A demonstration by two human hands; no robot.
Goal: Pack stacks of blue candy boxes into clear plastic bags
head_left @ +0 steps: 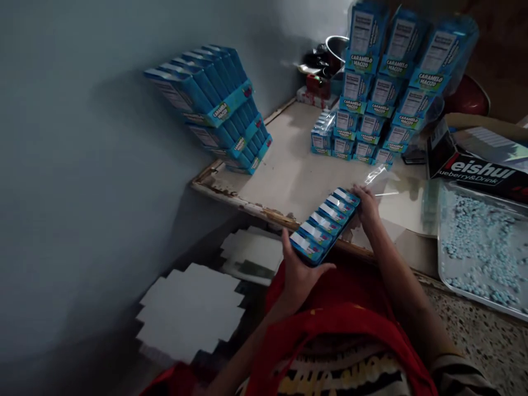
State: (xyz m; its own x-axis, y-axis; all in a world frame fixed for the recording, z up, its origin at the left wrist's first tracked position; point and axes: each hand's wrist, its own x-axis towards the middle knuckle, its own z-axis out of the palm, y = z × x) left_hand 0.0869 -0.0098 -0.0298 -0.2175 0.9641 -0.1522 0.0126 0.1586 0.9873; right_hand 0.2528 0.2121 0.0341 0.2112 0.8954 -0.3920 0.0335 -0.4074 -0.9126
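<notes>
Dim light; smooth blue-grey wall (74,165) at nine o'clock, pale chipped-edged table (289,170) toward one, speckled stone-like floor (474,341) at four.

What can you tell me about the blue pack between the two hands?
The blue pack is a long row of small, cardboard-looking boxes, side by side, with pale panels and small reddish marks on top. It looks glossy, its small print unreadable. It slants across the table's front edge, its near end at the left hand, its far end at the right hand.
</notes>
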